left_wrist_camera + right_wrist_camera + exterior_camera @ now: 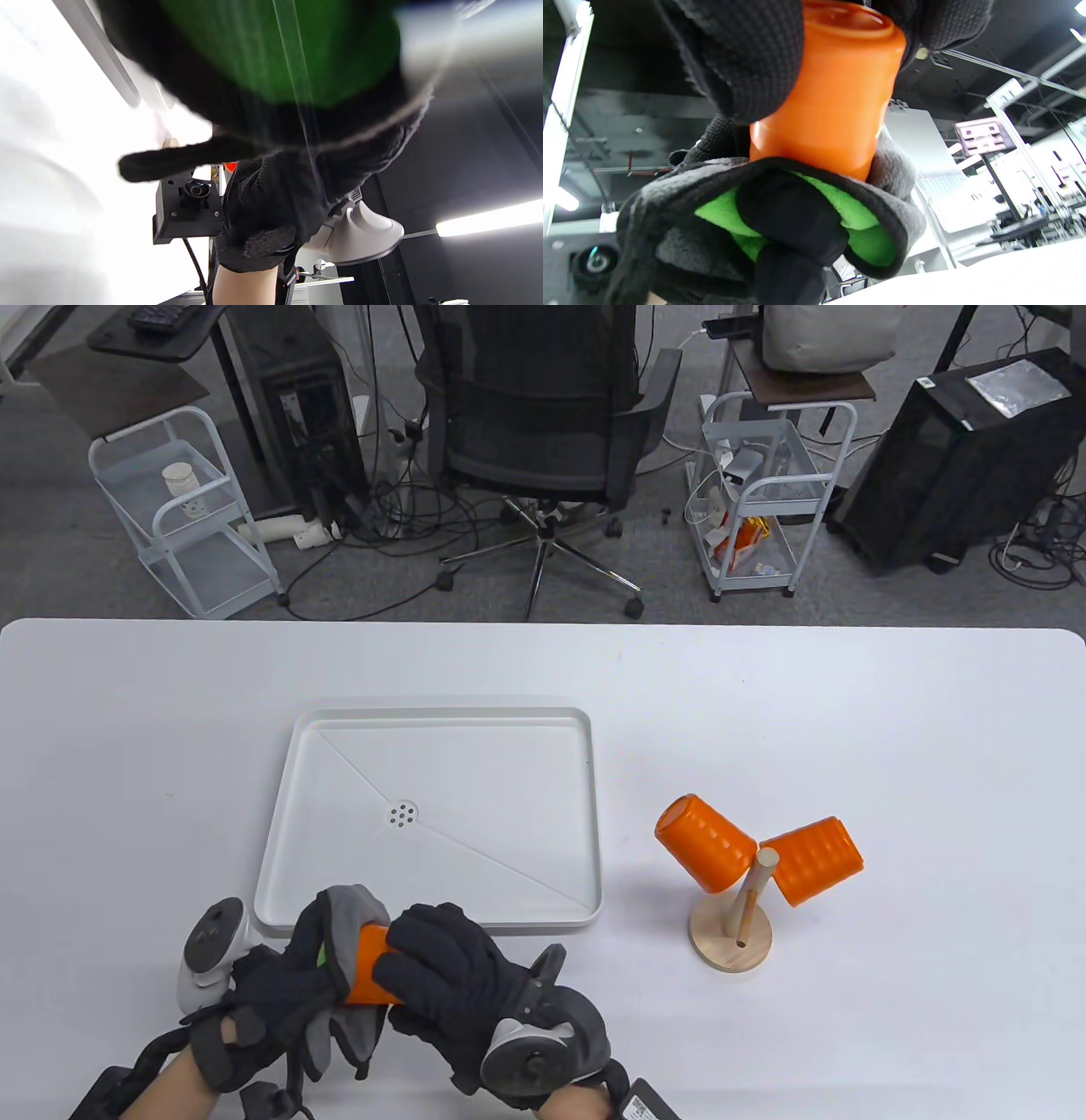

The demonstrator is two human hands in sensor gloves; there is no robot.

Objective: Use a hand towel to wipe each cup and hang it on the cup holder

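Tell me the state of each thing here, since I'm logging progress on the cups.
Held cup: off the holder, gripped by both hands.
Towel: wrapped round one end of that cup.
Left hand: holds towel.
Right hand: grips cup.
Cup holder: upright, two cups hung.
Tray: empty.

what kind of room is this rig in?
Probably an office or lab workspace: behind the white table stand a black office chair, white wheeled utility carts, and tower PCs with cables trailing on grey carpet.
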